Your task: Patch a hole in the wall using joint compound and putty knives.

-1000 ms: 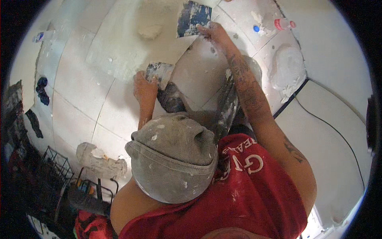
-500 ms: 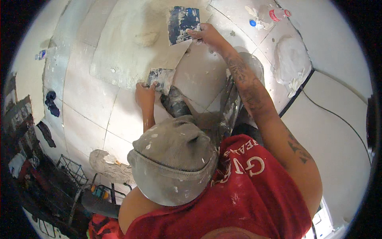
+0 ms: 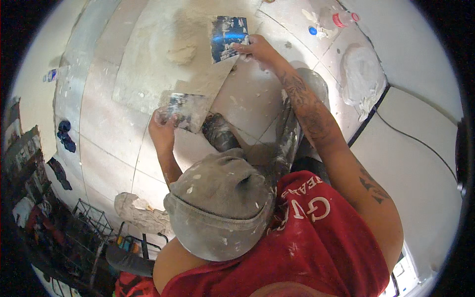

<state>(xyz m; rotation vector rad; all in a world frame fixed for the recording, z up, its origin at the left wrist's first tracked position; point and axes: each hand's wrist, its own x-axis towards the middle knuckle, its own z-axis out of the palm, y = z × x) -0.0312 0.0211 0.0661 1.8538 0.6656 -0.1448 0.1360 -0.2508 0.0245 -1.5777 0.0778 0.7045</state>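
Observation:
My right hand (image 3: 253, 47) grips a dark blue flat spreader (image 3: 229, 29) by its near right corner, its face blotched with pale filler. To the left and nearer, my left hand (image 3: 163, 126) is closed on a second flat spreader (image 3: 188, 110), which is thickly smeared with whitish filler. The two blades are apart, and both hang over a large pale smeared patch (image 3: 143, 64) on the tiled floor. A low heap of cream-coloured filler (image 3: 182, 54) lies on that patch, left of the blue spreader. My left thumb rests on its blade.
A grey stained cap (image 3: 217, 208) blocks part of the near view. At the far right lie a clear bottle (image 3: 344, 19), a blue cap (image 3: 312, 30) and a translucent bag (image 3: 362, 74). Dark cloth (image 3: 65, 136) and a wire rack (image 3: 94, 218) are on the left; a cable (image 3: 415, 143) crosses at right.
My left hand has moved left and slightly nearer with its spreader, which has turned to show more of its face. My right hand's spreader has come slightly nearer and now catches a bright blue glint.

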